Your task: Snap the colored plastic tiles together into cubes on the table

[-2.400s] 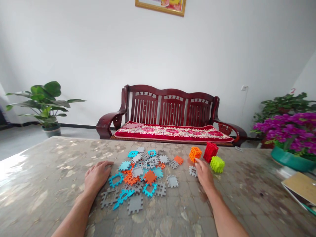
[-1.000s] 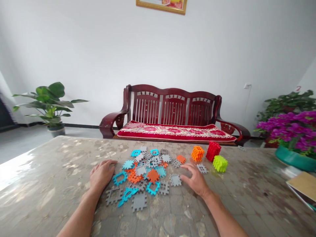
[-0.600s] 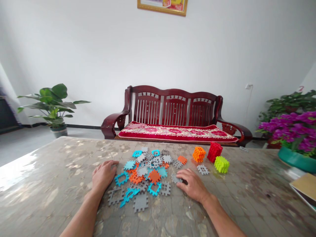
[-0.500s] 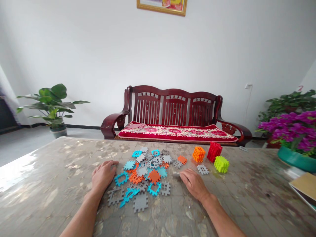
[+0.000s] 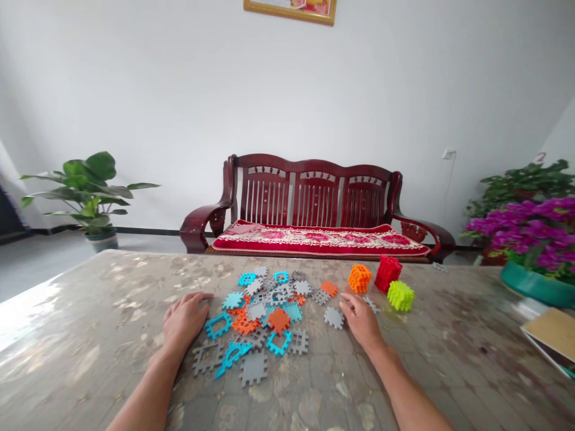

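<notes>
My left hand (image 5: pixel 185 320) lies flat on the table with its fingers stretched out, left of a loose pile of notched plastic building tiles. Nearest to it is a blue frame tile (image 5: pixel 218 326). My right hand (image 5: pixel 360 318) is low over the table, right of the pile, fingers reaching forward and nothing held. A solid grey tile (image 5: pixel 333 318) lies just left of its fingertips, and a grey lattice tile (image 5: pixel 372 304) is partly hidden behind it. In the pile are an orange tile (image 5: pixel 279 321), a large grey tile (image 5: pixel 254 367) and several more blue, grey and orange ones.
Behind my right hand stand an orange stack (image 5: pixel 360 278), a red stack (image 5: pixel 388 273) and a lime-green stack (image 5: pixel 401 296) of tiles. A flowerpot (image 5: pixel 539 284) and a brown book (image 5: pixel 550 335) are at the table's right. Beyond the table is a wooden bench (image 5: pixel 314 191).
My right hand has moved forward and right, off the solid grey tile, which now shows on the table. It now partly covers the grey lattice tile. My left hand stays resting.
</notes>
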`<state>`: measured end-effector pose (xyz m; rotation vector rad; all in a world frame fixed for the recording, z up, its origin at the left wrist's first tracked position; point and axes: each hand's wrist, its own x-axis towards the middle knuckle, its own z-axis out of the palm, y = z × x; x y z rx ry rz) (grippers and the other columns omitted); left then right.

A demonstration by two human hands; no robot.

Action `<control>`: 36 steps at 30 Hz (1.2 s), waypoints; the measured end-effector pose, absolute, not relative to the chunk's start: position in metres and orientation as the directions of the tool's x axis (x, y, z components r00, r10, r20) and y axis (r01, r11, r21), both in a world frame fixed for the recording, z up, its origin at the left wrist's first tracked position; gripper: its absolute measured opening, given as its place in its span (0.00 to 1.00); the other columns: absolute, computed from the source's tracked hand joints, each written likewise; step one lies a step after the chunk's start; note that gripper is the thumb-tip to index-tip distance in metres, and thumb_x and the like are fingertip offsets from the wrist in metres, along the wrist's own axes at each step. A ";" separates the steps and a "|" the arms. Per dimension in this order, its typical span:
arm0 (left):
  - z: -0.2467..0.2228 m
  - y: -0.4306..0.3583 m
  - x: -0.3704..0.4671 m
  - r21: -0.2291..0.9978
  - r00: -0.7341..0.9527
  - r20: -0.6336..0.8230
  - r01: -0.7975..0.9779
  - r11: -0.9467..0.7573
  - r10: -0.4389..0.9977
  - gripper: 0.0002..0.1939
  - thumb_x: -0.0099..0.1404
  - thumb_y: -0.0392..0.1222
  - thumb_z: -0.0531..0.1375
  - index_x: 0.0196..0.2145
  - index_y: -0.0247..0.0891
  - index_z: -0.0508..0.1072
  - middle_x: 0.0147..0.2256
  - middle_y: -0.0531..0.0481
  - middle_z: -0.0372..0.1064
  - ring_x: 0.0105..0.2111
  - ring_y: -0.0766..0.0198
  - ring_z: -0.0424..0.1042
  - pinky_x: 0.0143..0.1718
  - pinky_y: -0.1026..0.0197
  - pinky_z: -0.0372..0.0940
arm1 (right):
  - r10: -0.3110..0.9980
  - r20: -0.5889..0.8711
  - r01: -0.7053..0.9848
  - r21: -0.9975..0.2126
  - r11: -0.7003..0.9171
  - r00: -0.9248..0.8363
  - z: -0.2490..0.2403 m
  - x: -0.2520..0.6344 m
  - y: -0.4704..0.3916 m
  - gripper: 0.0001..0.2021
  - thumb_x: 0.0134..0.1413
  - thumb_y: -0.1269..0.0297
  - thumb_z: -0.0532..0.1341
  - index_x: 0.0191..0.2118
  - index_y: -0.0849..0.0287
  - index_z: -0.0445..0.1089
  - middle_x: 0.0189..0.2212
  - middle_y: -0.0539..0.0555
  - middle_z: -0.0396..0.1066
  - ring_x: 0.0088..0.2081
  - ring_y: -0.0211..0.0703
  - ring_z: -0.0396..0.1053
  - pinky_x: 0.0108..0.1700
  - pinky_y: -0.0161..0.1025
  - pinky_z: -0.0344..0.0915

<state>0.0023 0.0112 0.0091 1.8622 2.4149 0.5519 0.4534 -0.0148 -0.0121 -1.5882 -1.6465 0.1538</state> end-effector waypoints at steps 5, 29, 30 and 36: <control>0.007 0.012 0.002 0.280 -0.238 0.197 0.943 0.178 0.951 0.23 0.64 0.41 0.50 0.52 0.47 0.76 0.58 0.47 0.70 0.57 0.50 0.69 0.59 0.47 0.60 | 0.900 0.421 0.878 -0.466 0.111 0.109 0.000 0.436 -0.033 0.22 0.51 0.56 0.62 0.51 0.59 0.72 0.48 0.60 0.75 0.47 0.51 0.72 0.52 0.44 0.65; 0.002 0.016 0.000 0.259 -0.170 0.190 0.959 0.117 0.967 0.23 0.66 0.43 0.49 0.53 0.46 0.76 0.59 0.46 0.69 0.57 0.50 0.69 0.59 0.48 0.61 | 0.804 0.417 0.898 -0.311 -0.311 0.423 0.018 0.488 -0.028 0.30 0.55 0.52 0.61 0.60 0.62 0.63 0.46 0.62 0.76 0.45 0.58 0.73 0.43 0.46 0.64; 0.002 0.016 0.000 0.261 -0.169 0.194 0.959 0.115 0.966 0.23 0.66 0.43 0.49 0.53 0.46 0.76 0.59 0.46 0.69 0.57 0.50 0.69 0.59 0.48 0.61 | 0.809 0.400 0.896 -0.296 -0.330 0.430 0.016 0.490 -0.027 0.30 0.55 0.52 0.61 0.60 0.62 0.62 0.47 0.63 0.76 0.45 0.58 0.73 0.42 0.47 0.65; 0.002 0.021 0.006 0.362 -0.199 0.188 0.924 0.121 0.962 0.28 0.70 0.48 0.42 0.59 0.39 0.71 0.58 0.41 0.70 0.57 0.51 0.70 0.59 0.50 0.61 | 0.836 0.385 0.921 -0.162 -0.355 0.391 0.004 0.494 -0.026 0.29 0.57 0.49 0.58 0.58 0.65 0.66 0.48 0.69 0.74 0.46 0.64 0.71 0.43 0.52 0.65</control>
